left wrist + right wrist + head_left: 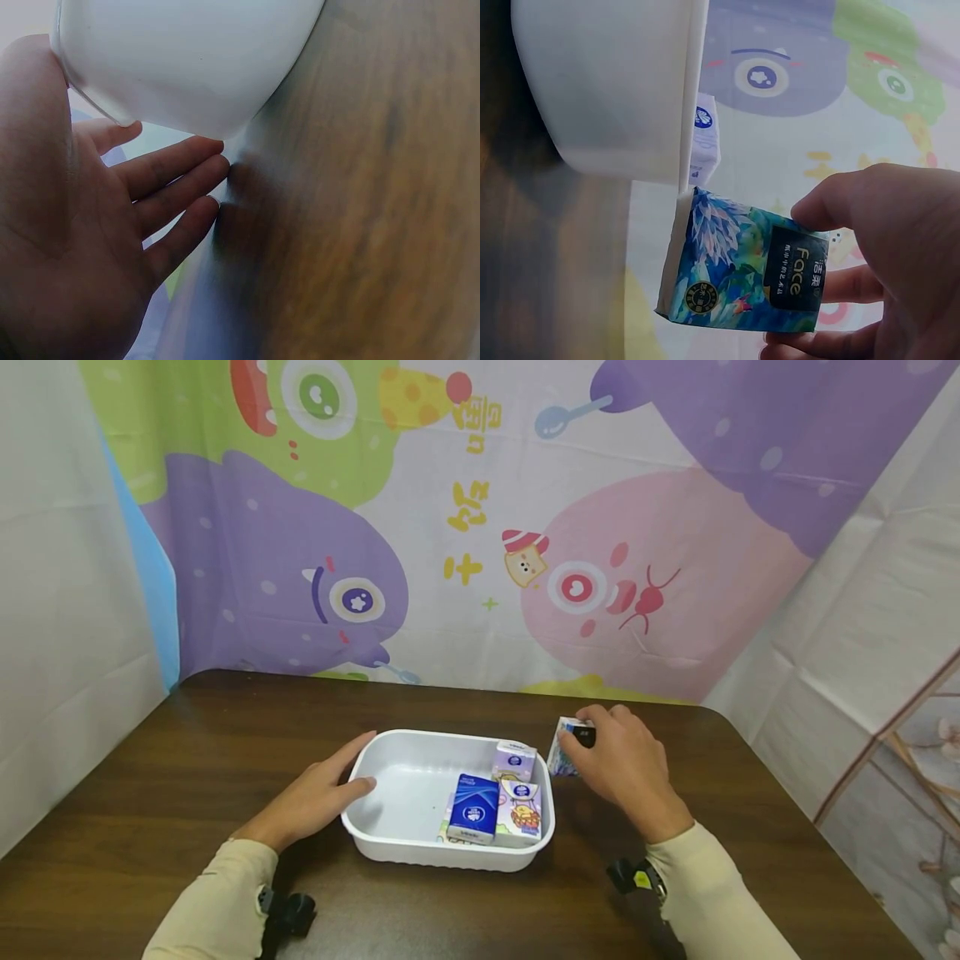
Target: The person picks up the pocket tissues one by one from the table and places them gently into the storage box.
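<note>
My right hand (622,760) pinches a tissue pack (731,259) with a blue-green floral print and a dark "Face" label. It holds the pack just past the right rim of a white plastic basin (390,852), above table height in the right wrist view. On the basin's left end my left hand (318,797) hooks its thumb over the rim, the other fingers spread along the outside. Inside the basin's right half lie a blue tissue pack (474,810), a purple pack (514,760) at the back corner and a cartoon-printed pack (521,814). Another printed pack is mostly hidden under the blue one.
The basin stands on a dark wooden table (247,735). A cartoon-printed cloth (465,635) hangs behind the table's back edge, with pale cloths at both sides. Each wrist carries a small black camera (296,914).
</note>
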A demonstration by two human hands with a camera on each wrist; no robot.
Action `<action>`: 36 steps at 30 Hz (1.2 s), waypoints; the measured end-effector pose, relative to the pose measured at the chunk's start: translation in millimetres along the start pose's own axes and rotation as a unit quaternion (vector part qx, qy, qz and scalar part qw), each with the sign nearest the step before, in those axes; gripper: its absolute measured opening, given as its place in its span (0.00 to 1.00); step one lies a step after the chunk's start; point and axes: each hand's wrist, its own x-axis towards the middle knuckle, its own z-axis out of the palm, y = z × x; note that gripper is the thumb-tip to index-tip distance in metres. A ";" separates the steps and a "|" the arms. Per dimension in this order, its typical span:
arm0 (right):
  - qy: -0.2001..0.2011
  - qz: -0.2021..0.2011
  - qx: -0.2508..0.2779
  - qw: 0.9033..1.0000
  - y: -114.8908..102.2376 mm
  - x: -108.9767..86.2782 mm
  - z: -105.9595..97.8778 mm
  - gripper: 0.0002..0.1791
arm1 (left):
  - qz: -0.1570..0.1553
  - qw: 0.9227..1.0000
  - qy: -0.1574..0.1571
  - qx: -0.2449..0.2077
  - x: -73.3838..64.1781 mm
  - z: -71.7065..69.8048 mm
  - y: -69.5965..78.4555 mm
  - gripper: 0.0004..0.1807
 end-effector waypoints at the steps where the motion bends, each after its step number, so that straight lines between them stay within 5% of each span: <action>1: 0.001 0.000 0.000 1.000 -0.2 0.0 -0.5 0.27 | -0.001 1.000 0.000 0.000 0.0 0.0 0.2 0.38; 27: 0.054 -0.035 0.028 0.998 -13.0 -5.9 -7.9 0.26 | 0.000 1.000 0.001 0.001 -0.2 -0.6 0.4 0.38; 36: 0.043 -0.037 0.039 0.998 -18.5 -8.2 -6.1 0.26 | 0.002 1.000 -0.001 0.002 -0.2 0.0 1.2 0.38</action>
